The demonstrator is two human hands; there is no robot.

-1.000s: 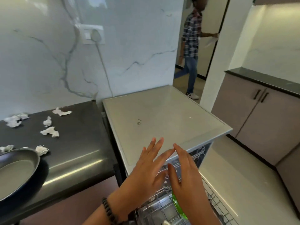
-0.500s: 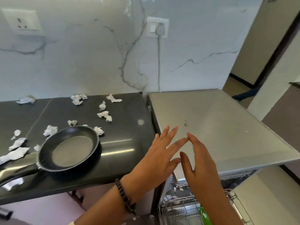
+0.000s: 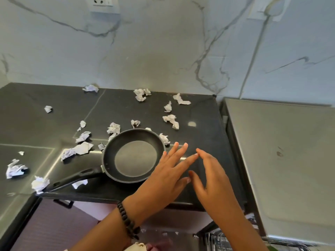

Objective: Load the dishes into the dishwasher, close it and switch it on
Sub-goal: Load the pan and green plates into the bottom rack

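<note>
Both hands [image 3: 168, 180] [image 3: 215, 180] flat — beside frying pan [image 3: 134, 156].

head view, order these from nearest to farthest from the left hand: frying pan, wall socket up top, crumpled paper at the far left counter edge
1. frying pan, just left of the left hand
2. crumpled paper, far left on the counter
3. wall socket, up on the marble wall

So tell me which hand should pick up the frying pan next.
Left, probably. The left hand hovers open right beside the frying pan, fingertips at its rim, though its handle points further left. The right hand, also open, is farther from the pan, toward the dishwasher.
</note>
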